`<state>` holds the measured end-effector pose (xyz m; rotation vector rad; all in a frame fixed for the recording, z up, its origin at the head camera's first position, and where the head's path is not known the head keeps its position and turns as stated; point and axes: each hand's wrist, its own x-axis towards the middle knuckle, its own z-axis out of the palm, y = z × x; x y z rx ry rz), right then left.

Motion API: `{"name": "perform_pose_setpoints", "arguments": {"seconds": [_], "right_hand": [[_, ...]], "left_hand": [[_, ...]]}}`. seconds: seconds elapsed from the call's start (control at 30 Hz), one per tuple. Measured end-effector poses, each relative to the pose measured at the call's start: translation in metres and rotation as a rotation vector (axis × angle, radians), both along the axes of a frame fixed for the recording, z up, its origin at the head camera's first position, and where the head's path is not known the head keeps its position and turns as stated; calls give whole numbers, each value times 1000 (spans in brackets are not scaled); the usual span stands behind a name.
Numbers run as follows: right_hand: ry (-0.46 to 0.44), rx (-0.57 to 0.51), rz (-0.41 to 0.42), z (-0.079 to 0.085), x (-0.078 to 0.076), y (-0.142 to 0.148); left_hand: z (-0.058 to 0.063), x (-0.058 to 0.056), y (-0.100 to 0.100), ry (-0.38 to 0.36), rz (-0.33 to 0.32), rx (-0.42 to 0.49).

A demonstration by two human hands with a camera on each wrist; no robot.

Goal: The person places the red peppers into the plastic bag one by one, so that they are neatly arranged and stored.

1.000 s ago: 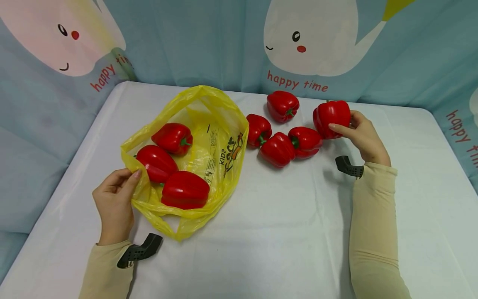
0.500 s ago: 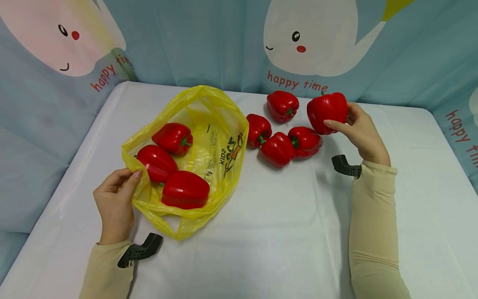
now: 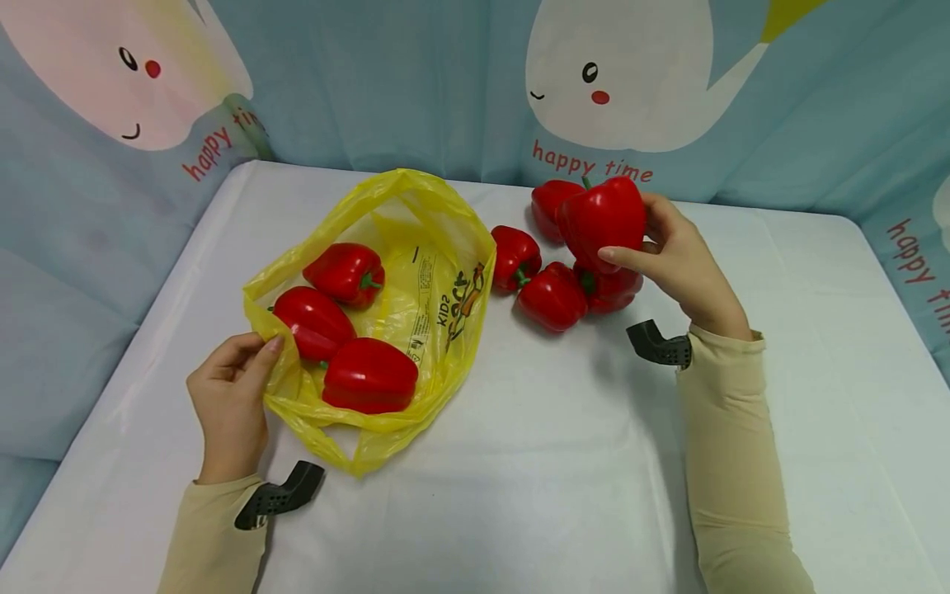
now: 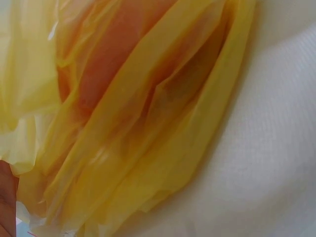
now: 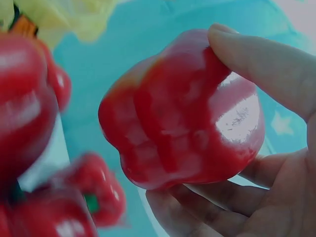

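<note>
My left hand [image 3: 232,400] pinches the left rim of a yellow plastic bag [image 3: 453,384], which lies spread with its mouth facing up. Inside the bag are three red bell peppers [image 3: 369,375]. My right hand [image 3: 686,260] grips another red bell pepper [image 3: 604,221] from its right side, thumb in front and fingers behind, over the group of peppers on the table. The right wrist view shows the lobed end of this held bell pepper [image 5: 173,118]. In the left wrist view, yellow film [image 4: 163,123] fills most of the frame, with red showing through it.
Several red bell peppers lie right of the bag: one at the back [image 3: 551,206], one against the bag's rim [image 3: 514,257], one in front [image 3: 552,297] and one partly hidden [image 3: 614,290] under the held one. A blue printed curtain [image 3: 408,91] hangs behind the white-covered table [image 3: 505,478].
My right hand has lifted the bell pepper and carried it left, so it now overlaps the back pepper and the one below. My left hand and the bag have stayed practically still.
</note>
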<state>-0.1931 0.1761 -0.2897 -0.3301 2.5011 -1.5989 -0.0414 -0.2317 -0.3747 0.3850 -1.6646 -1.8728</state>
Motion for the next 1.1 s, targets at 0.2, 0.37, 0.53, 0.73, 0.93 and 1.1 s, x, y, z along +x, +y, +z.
{"name": "perform_pose_setpoints", "arguments": {"seconds": [0.2,0.37,0.53,0.73,0.93,1.1], "right_hand": [[-3,-77,114,4,12,-22],[7,-88,184,6,20,-34],[2,-94,238,4,25,-47],[-27,-113,290,3,32,-64],[1,-109,375,-1,37,-92],[-15,-170,396,-1,34,-124]], "left_hand": [[0,0,0,-13,-7,-18],[0,0,-1,-7,-14,-12],[0,0,0,-13,-16,-17],[1,0,-1,2,-5,-6],[0,0,-2,13,-19,-26],[1,1,-3,26,-19,-30]]}}
